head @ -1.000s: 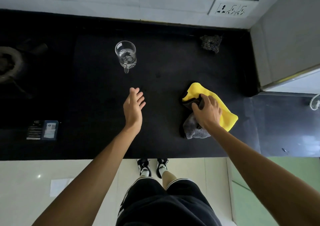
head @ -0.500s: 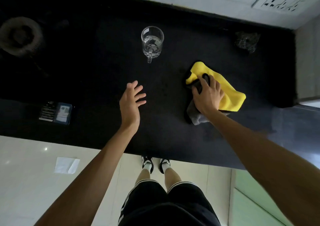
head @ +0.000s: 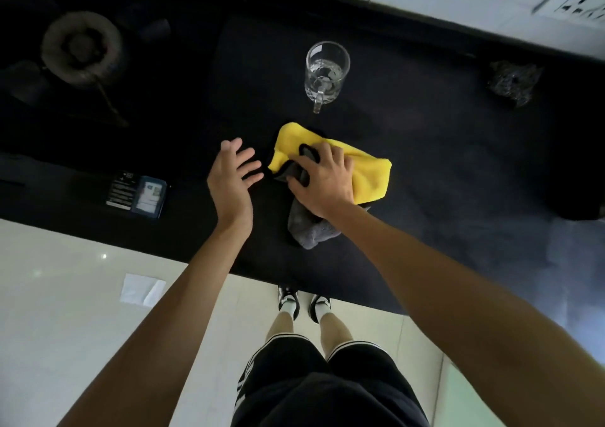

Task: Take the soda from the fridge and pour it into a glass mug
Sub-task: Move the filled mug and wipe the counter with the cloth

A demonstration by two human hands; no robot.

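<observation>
Head view looks down on a black, matt bench [head: 442, 171] where the glass mug [head: 327, 73] stands upright toward the back wall, handle pointing at the person. It holds some clear liquid, presumably the soda, though glare on the glass makes the level hard to read. The right hand [head: 322, 181] presses on a cloth [head: 371, 173] just in front of the mug, its grip clamped on a fold of the dark-edged fabric. The left hand [head: 230, 177] hovers beside it, grip apart, fingers straight and holding nothing. The pour looks done, and this seems to be wiping up. The chief risk is the mug: it is tall, narrow, smooth-walled and near the cloth's far edge. A forward sweep could catch the jutting handle and tip or slide it, spilling the drink. A wet film on the bench would let the hard glass base skate more easily. The cloth is soft, plush microfibre, yellow on one face and grey on the other, bunched and limp, so it may drag unevenly and trail a corner. A flat printed packet [head: 137, 192] lies to the left, near enough to be wetted by a wide stroke. A round burner [head: 80, 46] sits far left and a dark crumpled lump [head: 512, 81] far right.
</observation>
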